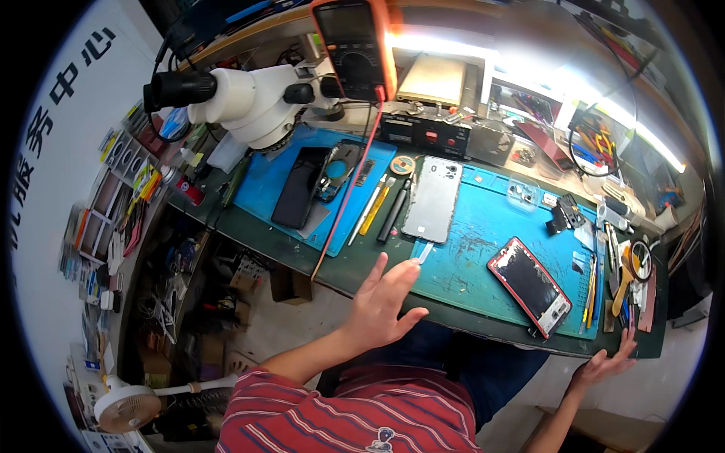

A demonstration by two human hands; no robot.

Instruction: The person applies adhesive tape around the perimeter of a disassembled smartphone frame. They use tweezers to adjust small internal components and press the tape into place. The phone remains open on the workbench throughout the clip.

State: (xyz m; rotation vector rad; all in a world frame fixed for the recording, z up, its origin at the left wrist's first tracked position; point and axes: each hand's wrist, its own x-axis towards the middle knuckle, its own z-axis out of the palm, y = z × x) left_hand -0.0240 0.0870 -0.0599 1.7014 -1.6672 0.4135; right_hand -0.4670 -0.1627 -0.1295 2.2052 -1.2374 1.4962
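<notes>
My left hand hovers at the table's front edge, fingers spread and thumb apart. Its fingertips are close to a small pale strip at the lower end of a silver phone back; I cannot tell whether they touch it. To the right, a red-framed phone with a chipped black face lies slanted on the blue work mat. My right hand is beyond that phone, by the table's right front edge, fingers stretched out and holding nothing.
A microscope and an orange multimeter stand at the back. A dark phone lies on the left mat, beside a black pen-shaped tool. Tweezers, thin tools and a magnifying glass crowd the right end.
</notes>
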